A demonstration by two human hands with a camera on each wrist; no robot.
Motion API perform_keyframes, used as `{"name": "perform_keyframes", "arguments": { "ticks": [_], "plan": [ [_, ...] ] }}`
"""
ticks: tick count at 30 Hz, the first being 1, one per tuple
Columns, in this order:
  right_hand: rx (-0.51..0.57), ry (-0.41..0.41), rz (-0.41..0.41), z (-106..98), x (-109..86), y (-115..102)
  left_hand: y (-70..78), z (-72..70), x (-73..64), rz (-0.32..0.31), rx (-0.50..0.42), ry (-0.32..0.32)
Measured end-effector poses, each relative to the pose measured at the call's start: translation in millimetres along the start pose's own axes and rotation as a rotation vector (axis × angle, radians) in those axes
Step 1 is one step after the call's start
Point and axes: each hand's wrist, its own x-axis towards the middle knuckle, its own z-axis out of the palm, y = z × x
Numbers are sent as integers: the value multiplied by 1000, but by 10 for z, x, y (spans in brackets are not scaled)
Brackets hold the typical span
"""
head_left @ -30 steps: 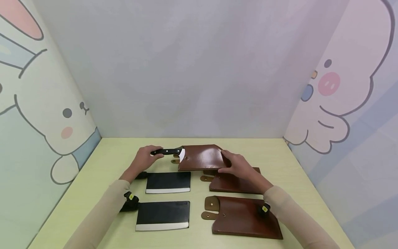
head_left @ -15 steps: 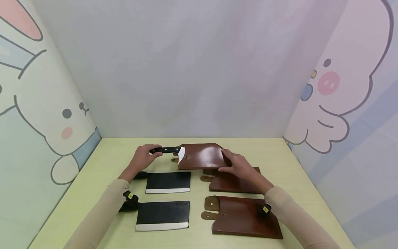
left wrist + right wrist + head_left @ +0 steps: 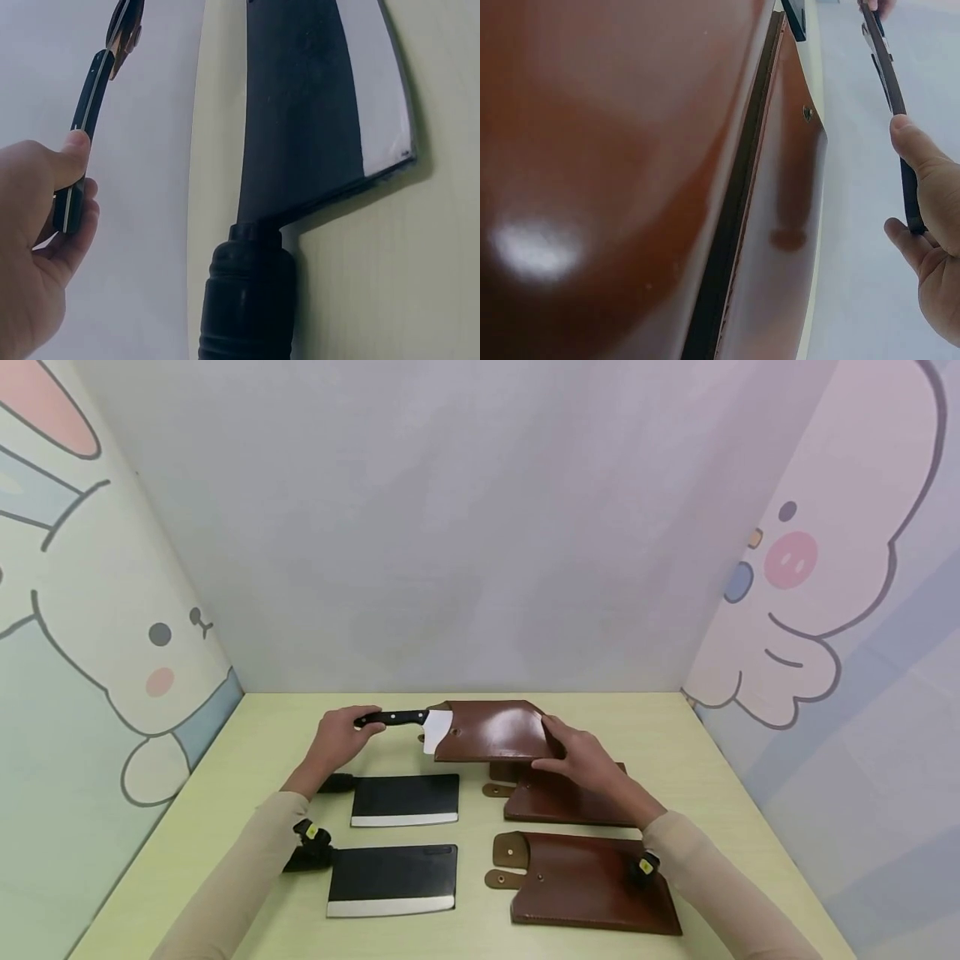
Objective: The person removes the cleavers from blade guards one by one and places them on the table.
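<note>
My left hand grips the black riveted handle of a cleaver near its butt end. The cleaver's blade is mostly inside a brown leather sheath; a strip of bright steel shows beside the handle. My right hand holds the sheath's far end, thumb on one side and fingers on the other. Both are raised above the table. In the left wrist view, the thumb presses on the handle. In the right wrist view, the sheath appears edge-on in the hand.
Two black-bladed cleavers lie on the left of the pale table, one farther and one nearer. On the right lie two brown leather sheaths, one partly under my right hand, the other nearer. A grey wall stands behind.
The sheath has shifted slightly up and right with my right hand. My left hand and the handle have moved slightly left, and a wider strip of blade shows outside the sheath.
</note>
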Motion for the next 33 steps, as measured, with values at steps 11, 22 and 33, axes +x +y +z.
{"name": "perform_keyframes", "arguments": {
  "ticks": [11, 22, 33],
  "plan": [
    [23, 19, 17, -41, -19, 17, -21, -45, -32, 23, 20, 69],
    [12, 35, 18, -81, -24, 25, -56, -75, -56, -6, 56, 74],
    [19, 58, 28, -106, -45, 72, -80, -138, -64, -2, 58, 99]
  ]
}}
